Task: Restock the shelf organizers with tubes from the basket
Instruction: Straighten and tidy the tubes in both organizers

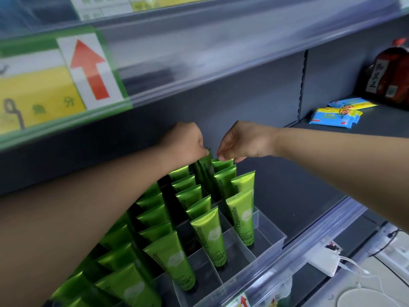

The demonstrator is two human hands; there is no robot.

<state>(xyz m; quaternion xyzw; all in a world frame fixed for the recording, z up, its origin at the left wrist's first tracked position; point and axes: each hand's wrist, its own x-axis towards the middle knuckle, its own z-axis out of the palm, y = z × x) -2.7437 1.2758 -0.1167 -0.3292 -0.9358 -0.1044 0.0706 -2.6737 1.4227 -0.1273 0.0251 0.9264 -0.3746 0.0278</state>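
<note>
Left hand (186, 142) pinches the flat crimp of a green tube (205, 161) above the back row of the organizer (272, 238); right hand (245, 140) pinches the neighbouring tube (223, 163). Light, soft, slick plastic, I judge, best held by its stiffer crimp. Upper shelf (199, 69) hangs close overhead, front slots are free

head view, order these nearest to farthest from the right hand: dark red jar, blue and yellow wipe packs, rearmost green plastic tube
1. rearmost green plastic tube, directly under the right hand, at its fingertips
2. blue and yellow wipe packs, lying on the shelf off to the right
3. dark red jar, farther right still, behind the packs
</note>
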